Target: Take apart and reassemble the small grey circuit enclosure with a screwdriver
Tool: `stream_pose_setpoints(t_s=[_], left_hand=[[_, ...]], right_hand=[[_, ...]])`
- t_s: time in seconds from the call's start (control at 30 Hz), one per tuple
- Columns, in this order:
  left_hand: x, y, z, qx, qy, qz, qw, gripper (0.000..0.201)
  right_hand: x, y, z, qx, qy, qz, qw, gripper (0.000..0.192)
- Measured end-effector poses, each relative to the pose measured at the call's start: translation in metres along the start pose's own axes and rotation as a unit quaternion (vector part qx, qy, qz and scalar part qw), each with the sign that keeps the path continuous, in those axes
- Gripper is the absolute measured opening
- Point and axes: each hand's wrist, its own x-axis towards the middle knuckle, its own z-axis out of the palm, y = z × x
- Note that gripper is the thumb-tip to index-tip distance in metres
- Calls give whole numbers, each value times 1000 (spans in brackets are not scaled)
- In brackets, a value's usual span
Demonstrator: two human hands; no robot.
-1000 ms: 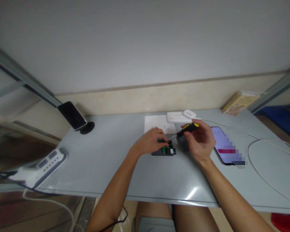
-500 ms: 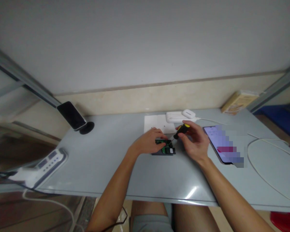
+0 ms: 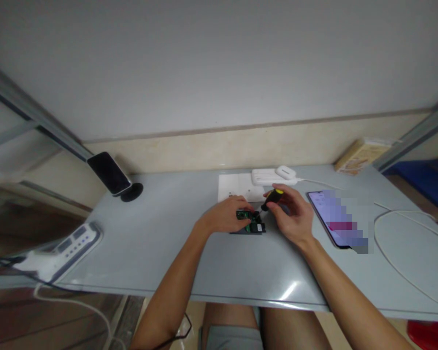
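Observation:
My right hand is closed around a black-and-yellow screwdriver. The screwdriver leans, with its shaft pointing down and left into a small green circuit board set in a dark casing. Bent over the left end of the board, the fingers of my left hand hold it against the table. Part of the board lies hidden beneath those fingers. Exactly where the screwdriver tip touches is too small to make out.
Behind the board lie a white sheet with tiny dark bits and a white charger-like block. A lit phone rests at right, near a looped white cable. At left are a phone on a stand and a power strip.
The screwdriver and my right hand have shifted very slightly left. My left hand keeps its hold on the board, almost unmoved.

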Motion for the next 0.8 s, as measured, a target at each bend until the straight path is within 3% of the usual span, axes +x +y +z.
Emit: stream_pose_setpoints(t_s=[0.23, 0.43, 0.6, 0.8], left_hand=[[0, 2, 0, -3, -24, 0, 1000, 37], [2, 2, 6, 30, -37, -1, 999, 63], [4, 0, 10, 37, -32, 2, 999, 59], [2, -2, 17, 75, -22, 12, 997, 56]], right_hand=[[-1, -1, -1, 13, -11, 4, 1000, 39], [11, -9, -5, 105, -103, 52, 988, 31], [28, -11, -7, 223, -200, 92, 950, 24], [37, -22, -9, 268, -250, 101, 925, 22]])
